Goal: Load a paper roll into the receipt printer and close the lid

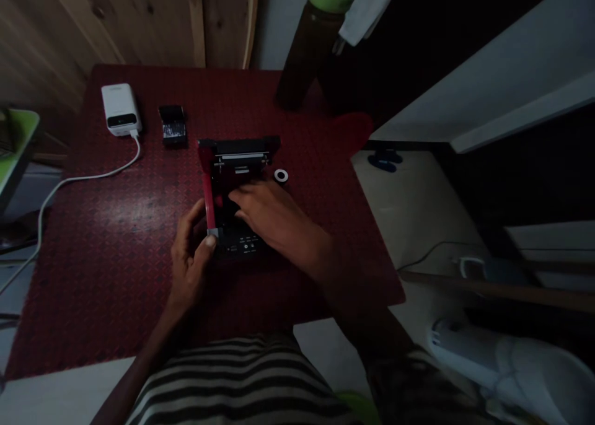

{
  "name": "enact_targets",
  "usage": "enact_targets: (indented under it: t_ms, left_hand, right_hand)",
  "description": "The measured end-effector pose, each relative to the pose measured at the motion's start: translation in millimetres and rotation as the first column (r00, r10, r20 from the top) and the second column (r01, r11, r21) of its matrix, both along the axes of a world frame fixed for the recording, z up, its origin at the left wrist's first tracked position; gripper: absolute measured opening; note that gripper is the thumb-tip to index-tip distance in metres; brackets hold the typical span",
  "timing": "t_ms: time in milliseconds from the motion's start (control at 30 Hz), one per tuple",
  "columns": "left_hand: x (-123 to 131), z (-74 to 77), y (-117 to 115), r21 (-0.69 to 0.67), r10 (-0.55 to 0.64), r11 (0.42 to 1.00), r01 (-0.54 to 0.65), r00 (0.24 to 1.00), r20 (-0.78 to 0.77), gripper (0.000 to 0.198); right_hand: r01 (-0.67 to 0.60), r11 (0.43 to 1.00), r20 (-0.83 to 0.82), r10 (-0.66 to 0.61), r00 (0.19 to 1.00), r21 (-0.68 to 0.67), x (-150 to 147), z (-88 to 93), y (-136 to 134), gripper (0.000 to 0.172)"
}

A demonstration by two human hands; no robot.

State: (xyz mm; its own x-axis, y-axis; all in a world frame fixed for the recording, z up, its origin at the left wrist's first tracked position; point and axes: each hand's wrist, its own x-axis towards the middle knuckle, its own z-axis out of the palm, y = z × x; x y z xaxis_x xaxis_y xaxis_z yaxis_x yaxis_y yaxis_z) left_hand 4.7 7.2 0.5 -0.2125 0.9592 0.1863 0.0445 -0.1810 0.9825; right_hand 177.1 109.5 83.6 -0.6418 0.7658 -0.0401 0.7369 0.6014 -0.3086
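A small black and red device [232, 165] with its lid raised lies in the middle of the dark red table [116, 239]. My left hand [190, 251] grips its near left corner, thumb pressed on the red edge. My right hand [269, 217] lies over the device's open inside, fingers curled down into it; what they touch is hidden. A small white ring [281, 176] lies on the table just right of the device.
A white power bank [119, 109] with a white cable [79, 180] sits at the far left, a small black block [172, 125] beside it. A dark bottle with a green cap [311, 41] stands at the back. A pale surface [409, 208] adjoins the table's right edge.
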Motion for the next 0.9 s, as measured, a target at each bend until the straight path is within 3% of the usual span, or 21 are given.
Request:
enact_targets:
  t_ms: [167,333,467,567,633,700,767,833,900]
  left_hand:
    - [-2,-2.4,-2,-0.028,-0.008,1.0,0.008,1.0,-0.003,0.058]
    - [-3,-4.2,-2,-0.042,-0.007,0.999,0.007,1.0,0.005,0.059]
    - [-2,-0.4,-2,-0.046,0.001,0.999,-0.001,1.0,-0.001,0.057]
    - [0,3.5,-3,-0.05,0.004,0.999,-0.004,1.0,-0.003,0.054]
    - [1,4.5,-3,-0.052,0.01,0.999,-0.01,1.0,-0.001,0.054]
    - [1,4.2,-2,-0.048,0.022,0.999,-0.023,1.0,-0.01,0.054]
    - [0,3.0,-2,-0.041,0.028,0.999,-0.029,0.999,-0.027,0.055]
    - [-1,1.3,-1,-0.038,0.03,0.999,-0.031,0.999,-0.041,0.056]
    - [-2,-0.7,0,-0.039,0.037,0.999,-0.038,0.998,-0.046,0.056]
  right_hand:
    - [-0.034,0.999,0.135,0.038,0.99,-0.03,-13,3.7,14,0.032]
    - [-0.042,0.997,0.151,0.052,0.987,-0.072,-12,23.2,11,0.031]
    - [0.025,0.995,-0.108,-0.015,0.994,0.093,15,35.3,-11,0.023]
    - [0.205,0.965,-0.442,-0.114,0.89,0.164,56,31.8,-28,0.024]
    - [0.403,0.913,-0.597,-0.287,0.749,0.066,86,18.6,-34,0.028]
    - [0.571,0.814,-0.671,-0.482,0.564,-0.105,111,-4.4,-36,0.029]
    - [0.604,0.751,-0.693,-0.585,0.422,-0.266,126,-33.2,-35,0.026]
    - [0.586,0.727,-0.653,-0.644,0.398,-0.359,131,-61.0,-35,0.025]
    - [0.547,0.731,-0.615,-0.663,0.428,-0.408,127,-81.5,-38,0.027]
